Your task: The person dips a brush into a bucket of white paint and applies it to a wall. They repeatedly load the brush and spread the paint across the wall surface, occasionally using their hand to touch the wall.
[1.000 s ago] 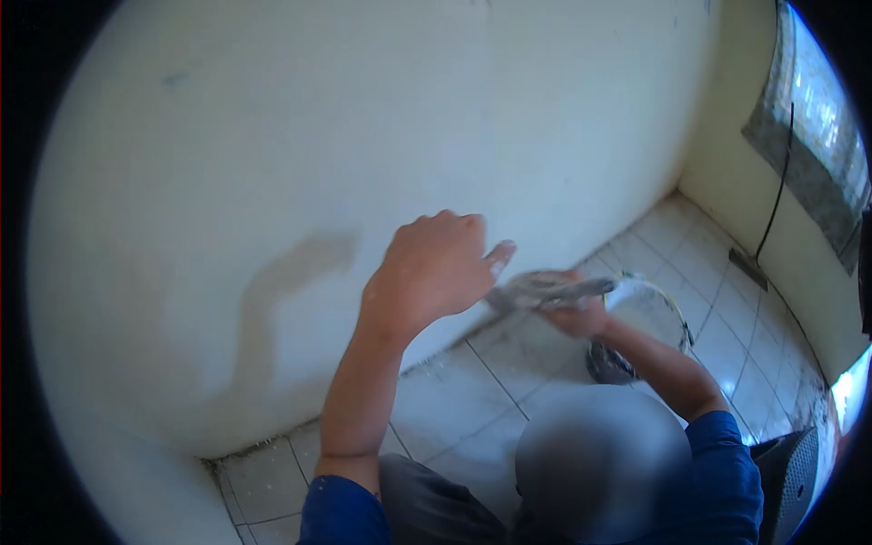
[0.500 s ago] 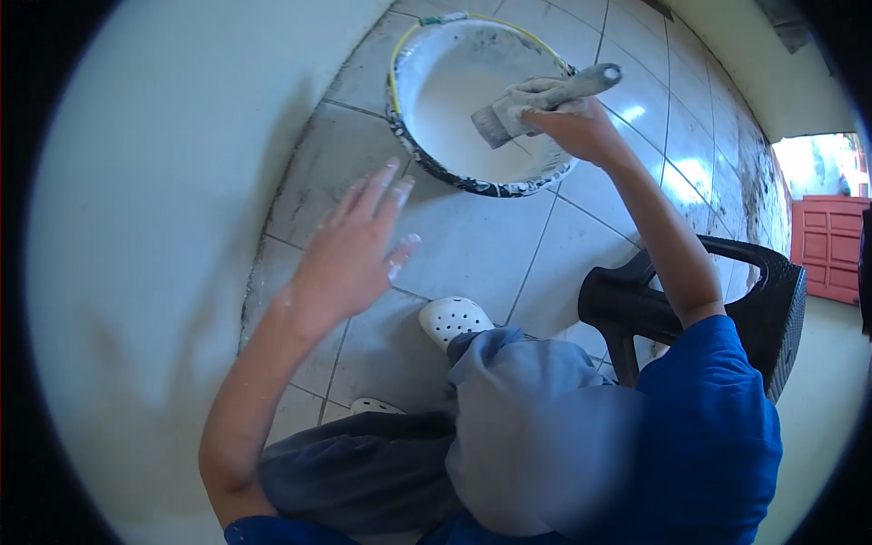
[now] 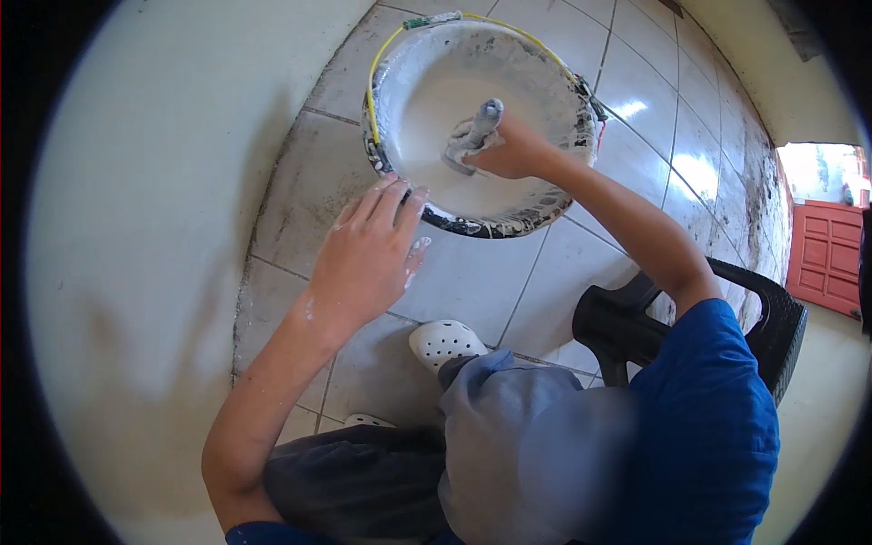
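A round bucket (image 3: 486, 227) of whitish liquid (image 3: 509, 189) stands on the floor, with smears on its rim and a yellow handle (image 3: 529, 42). Inside it, my right hand (image 3: 509, 148) is closed around a paint-covered brush (image 3: 481, 127). The brush handle points up, and its bristle end is low at the liquid; whether it dips in cannot be made out. My left hand (image 3: 374, 245) has its fingers apart, holds nothing, and its fingertips are at the near left part of the rim. White specks mark its fingers.
A pale wall (image 3: 154, 236) rises on the left. A black plastic chair (image 3: 618, 322) is at my right. White clogs (image 3: 447, 343) are on my feet on the tiled floor (image 3: 472, 282). A red panelled door (image 3: 825, 250) shows at the far right.
My right hand has moved left and down with the brush, deeper into the bucket. My left hand has come to the rim. The bucket appears slightly lower and larger in view.
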`<state>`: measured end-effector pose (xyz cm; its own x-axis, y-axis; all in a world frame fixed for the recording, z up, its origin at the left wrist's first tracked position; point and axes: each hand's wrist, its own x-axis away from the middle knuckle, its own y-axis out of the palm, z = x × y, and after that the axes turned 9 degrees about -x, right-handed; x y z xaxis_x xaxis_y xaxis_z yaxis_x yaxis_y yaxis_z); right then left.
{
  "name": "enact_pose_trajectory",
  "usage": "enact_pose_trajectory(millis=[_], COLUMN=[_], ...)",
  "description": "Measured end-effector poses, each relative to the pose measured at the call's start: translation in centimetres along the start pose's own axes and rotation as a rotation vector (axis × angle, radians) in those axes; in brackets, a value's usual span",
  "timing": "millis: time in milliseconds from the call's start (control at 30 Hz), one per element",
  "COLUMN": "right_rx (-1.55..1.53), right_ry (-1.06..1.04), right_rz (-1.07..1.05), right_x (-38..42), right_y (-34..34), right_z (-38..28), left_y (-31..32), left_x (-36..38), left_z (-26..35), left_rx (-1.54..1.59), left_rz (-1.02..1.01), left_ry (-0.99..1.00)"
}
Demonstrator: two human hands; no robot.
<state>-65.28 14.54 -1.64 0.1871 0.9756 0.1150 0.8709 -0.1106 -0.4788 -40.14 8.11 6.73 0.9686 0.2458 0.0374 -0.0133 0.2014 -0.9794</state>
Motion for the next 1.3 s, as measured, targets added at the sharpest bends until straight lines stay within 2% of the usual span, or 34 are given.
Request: enact_pose_trajectory(millis=[33, 133, 233, 333, 400, 467, 500, 533, 600, 700, 867, 1000, 1167, 1300], right_rx=[-0.011, -0.404, -0.757, -1.023, -1.039, -1.225, -1.188, -1.211, -1.255, -1.277, -1.305, -1.257, -1.235, -1.216], right_ry=[-0.016, 0.45, 0.423, 0.503, 0.463, 0.396, 0.347, 0.28, 0.151, 0.096, -0.136, -0.249, -0.374, -0.547], right_rz=[-0.018, 0.005, 0.129, 0.305, 0.423, 0.376, 0.392, 0.316, 0.341, 0.34, -0.005, -0.151, -0.386, -0.488], right_x=[-0.1, 0.0, 0.8, 1.6, 2.1, 2.1, 2.6, 2.5, 1.9, 1.7, 2.0, 2.2, 5.4, 7.4], right_y=[0.3, -1.1, -2.4, -3.6, -4.2, -5.4, -4.7, -5.3, -5.3, -2.2, 5.2, 14.0, 22.9, 26.5], right_z=[-0.1, -3.2, -5.4, -5.7, -6.3, -3.5, -6.2, -5.4, -5.5, -13.0, -24.1, -35.4, -46.0, -53.7], left_y=[-0.1, -0.8, -2.0, -3.8, -4.9, -6.6, -7.3, -8.1, -10.0, -13.2, -16.7, -17.2, -15.8, -15.5], left_x=[0.0, 0.5, 1.8, 4.0, 6.3, 9.8, 11.4, 13.0, 16.5, 22.0, 31.4, 38.6, 45.0, 48.3], left_z=[-0.1, -0.5, -1.6, -2.3, -2.5, -3.0, -3.3, -3.5, -3.7, -3.2, 1.0, 2.5, 4.9, 5.4], left_rx=[-0.003, 0.11, 0.155, 0.159, 0.187, 0.188, 0.18, 0.171, 0.164, 0.114, 0.018, -0.028, 0.008, 0.09], left_rz=[0.0, 0.023, 0.037, -0.088, -0.166, -0.205, -0.202, -0.191, -0.06, 0.111, 0.399, 0.634, 0.769, 0.871], left_ry=[-0.005, -0.037, -0.101, -0.199, -0.197, -0.235, -0.255, -0.28, -0.352, -0.449, -0.641, -0.767, -0.882, -0.96])
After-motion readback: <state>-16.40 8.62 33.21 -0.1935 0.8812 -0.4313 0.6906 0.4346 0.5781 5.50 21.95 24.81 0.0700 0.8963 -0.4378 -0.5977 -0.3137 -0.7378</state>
